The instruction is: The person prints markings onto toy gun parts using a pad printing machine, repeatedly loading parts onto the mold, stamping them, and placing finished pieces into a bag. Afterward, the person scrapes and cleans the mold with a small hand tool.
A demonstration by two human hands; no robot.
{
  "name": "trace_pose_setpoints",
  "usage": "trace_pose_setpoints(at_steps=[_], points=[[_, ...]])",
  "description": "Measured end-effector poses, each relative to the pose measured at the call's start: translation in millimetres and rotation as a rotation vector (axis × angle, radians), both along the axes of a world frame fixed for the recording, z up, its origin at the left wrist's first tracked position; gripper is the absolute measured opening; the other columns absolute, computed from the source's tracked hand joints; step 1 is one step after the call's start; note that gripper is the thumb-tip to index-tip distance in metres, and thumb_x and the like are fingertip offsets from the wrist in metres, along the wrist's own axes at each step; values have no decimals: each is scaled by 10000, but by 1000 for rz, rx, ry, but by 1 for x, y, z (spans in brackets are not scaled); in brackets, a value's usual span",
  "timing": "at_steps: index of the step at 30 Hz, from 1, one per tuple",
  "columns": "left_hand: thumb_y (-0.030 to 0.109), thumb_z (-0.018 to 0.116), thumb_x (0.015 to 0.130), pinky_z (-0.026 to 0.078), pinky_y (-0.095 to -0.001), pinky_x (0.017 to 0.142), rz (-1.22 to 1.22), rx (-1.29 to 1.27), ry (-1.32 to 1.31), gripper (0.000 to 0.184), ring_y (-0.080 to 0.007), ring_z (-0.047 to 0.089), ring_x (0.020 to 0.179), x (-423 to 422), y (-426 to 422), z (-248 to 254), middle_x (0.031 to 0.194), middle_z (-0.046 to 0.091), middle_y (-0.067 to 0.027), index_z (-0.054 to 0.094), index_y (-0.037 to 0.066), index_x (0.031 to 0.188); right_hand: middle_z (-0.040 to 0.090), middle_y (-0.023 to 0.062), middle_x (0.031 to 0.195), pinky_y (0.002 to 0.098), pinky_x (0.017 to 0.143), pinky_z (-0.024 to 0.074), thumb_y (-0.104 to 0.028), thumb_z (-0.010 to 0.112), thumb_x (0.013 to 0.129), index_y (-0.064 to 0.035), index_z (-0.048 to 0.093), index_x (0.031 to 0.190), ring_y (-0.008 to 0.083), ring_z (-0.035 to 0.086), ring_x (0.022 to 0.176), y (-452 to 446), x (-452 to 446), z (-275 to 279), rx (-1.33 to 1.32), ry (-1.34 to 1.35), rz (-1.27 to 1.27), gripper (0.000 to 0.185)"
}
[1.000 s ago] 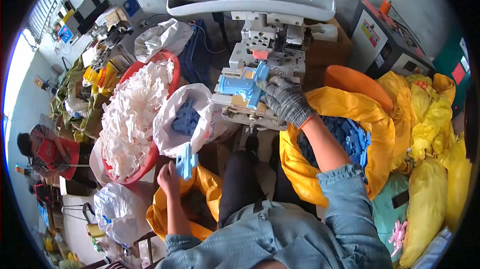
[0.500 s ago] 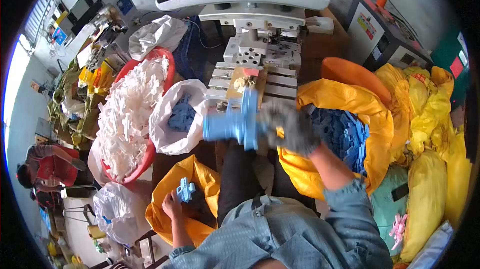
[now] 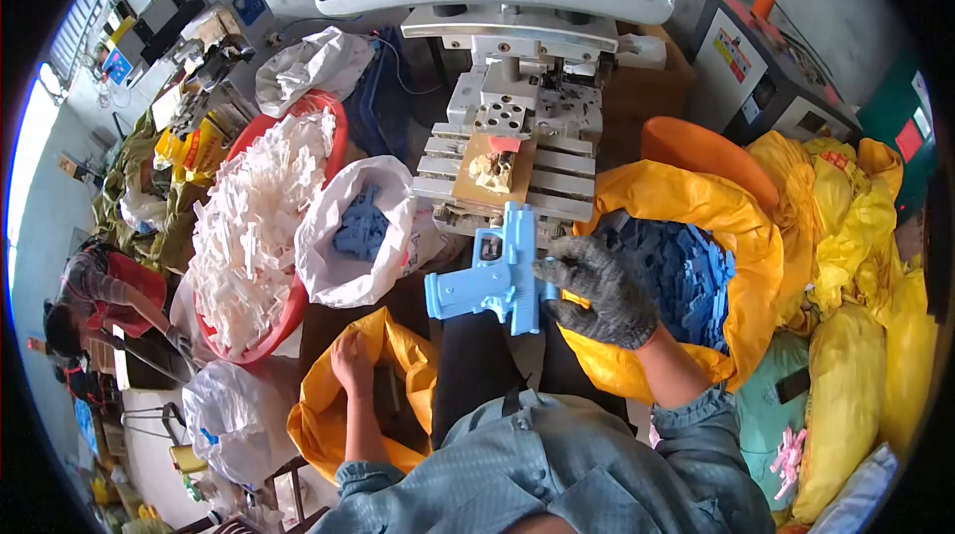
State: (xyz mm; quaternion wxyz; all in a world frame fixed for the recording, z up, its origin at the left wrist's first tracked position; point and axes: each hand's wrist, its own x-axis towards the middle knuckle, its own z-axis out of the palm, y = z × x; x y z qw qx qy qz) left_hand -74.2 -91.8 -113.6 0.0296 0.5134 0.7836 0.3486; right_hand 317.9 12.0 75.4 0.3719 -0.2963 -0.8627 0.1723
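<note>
My right hand [image 3: 602,297], in a dark grey knitted glove, pinches the edge of a light blue plastic toy-pistol-shaped part [image 3: 512,275] above my lap. My left hand [image 3: 350,363], bare, is at the rim of a yellow sack [image 3: 323,415] at the lower left; no blue part shows in it and its fingers are curled. Beyond the blue part, the machine's slotted metal bed [image 3: 562,179] carries a brown plate [image 3: 482,191] with a pale fixture on it.
A white sack [image 3: 393,270] and a yellow sack [image 3: 741,236] hold blue parts. White pieces fill a red basin [image 3: 343,136]. An orange lid-like dish [image 3: 706,156] leans behind the right sack. Another person [image 3: 99,290] bends over at the far left.
My right hand has lifted the blue part off the machine bed and back toward my lap. The small blue part has left my left hand, which has moved to the yellow sack's rim.
</note>
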Motion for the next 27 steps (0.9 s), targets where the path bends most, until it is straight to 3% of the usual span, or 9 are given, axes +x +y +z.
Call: trace_pose_setpoints(at_steps=[6,8,10,12,15,16,18,21,27], points=[[126,566,831,442,-327,798,-158,174,-174,165,-245,583,875,41,75,54,894,617,-123,621,20,945,538,98,974,346,681,498,-166,645,714,-136,600,1120,251,561,829,45,-22,-3,176,72,-108,409],[130,574,832,435,-307,809,-252,420,-378,191,-219,578,888,67,94,91,922,605,-109,602,3,972,537,104,974,348,731,489,-129,644,704,-124,609,1105,261,561,859,71,-26,-2,135,45,-151,403],[212,534,879,425,-286,798,-359,571,-773,244,-189,562,872,106,91,158,950,584,-107,584,-16,951,536,110,974,350,781,481,-92,643,693,-113,617,1090,271,560,889,97,-26,-3,90,10,-187,398],[364,455,917,422,-321,802,-663,656,-1035,398,-185,567,746,118,83,206,824,592,-105,590,-4,844,550,117,949,345,758,484,-108,646,688,-118,608,1088,284,571,861,121,-26,-12,158,-172,-222,402],[564,345,897,420,-441,813,-1515,703,-1443,606,-185,536,533,138,62,274,561,543,-48,524,60,612,543,133,982,374,808,460,-156,646,697,-142,578,1144,305,546,899,137,-23,-22,69,-267,-183,452],[594,335,887,420,-494,859,-1775,717,-1530,625,-188,535,519,144,63,290,568,543,-53,498,67,592,528,135,1013,374,847,442,-179,647,707,-153,572,1162,304,528,925,136,-22,-21,98,-324,-177,462],[350,289,965,488,-392,625,-2271,548,-1429,540,-224,549,511,141,64,324,636,579,-130,537,43,597,500,147,1067,382,871,431,-182,613,737,-147,537,1201,310,518,966,126,-22,-14,114,-385,-116,472],[321,301,957,487,-407,648,-2086,884,-1392,518,-230,548,518,145,57,320,636,576,-135,542,34,600,450,174,1177,409,912,404,-164,536,797,-111,493,1231,329,476,1069,107,-22,-14,157,-338,-172,439],[235,340,933,481,-452,720,-1848,1370,-1144,452,-247,545,540,152,46,319,636,568,-148,558,10,608,513,164,1126,385,910,405,-166,583,805,-61,565,1138,320,507,1024,47,13,-32,168,-204,-313,350]])
